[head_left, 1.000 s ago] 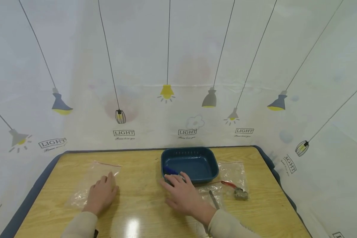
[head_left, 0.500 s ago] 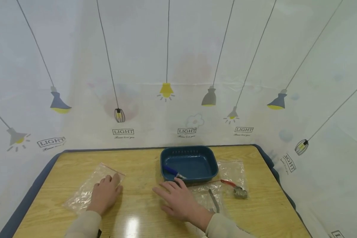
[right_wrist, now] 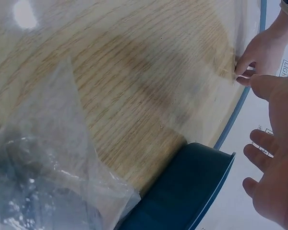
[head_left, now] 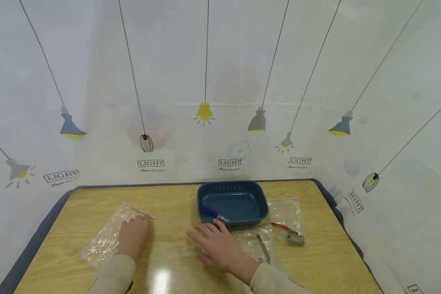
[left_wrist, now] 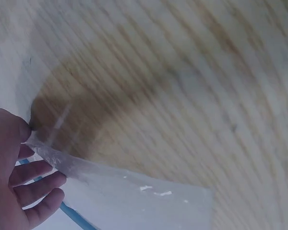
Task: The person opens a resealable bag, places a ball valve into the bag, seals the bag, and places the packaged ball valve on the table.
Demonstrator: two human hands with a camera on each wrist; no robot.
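Across the wood-grained tabletop (head_left: 169, 245), which I watch from afar, left of the rounded blue tray (head_left: 240, 203) the left hand (head_left: 134, 237) pinches the thin, wrinkled clear bag (head_left: 104, 239) by its edge, and near the tray's front wall the right hand (head_left: 218, 248) is loosely spread, holding nothing.

White glare (head_left: 161, 281) marks the tabletop (head_left: 172, 241); wrist views look hazy.

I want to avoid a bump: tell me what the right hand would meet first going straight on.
Probably the blue tray, whose near left corner sits just ahead of the right hand. Its height is unclear, though, so the hand may pass above that corner or slip by on the left.
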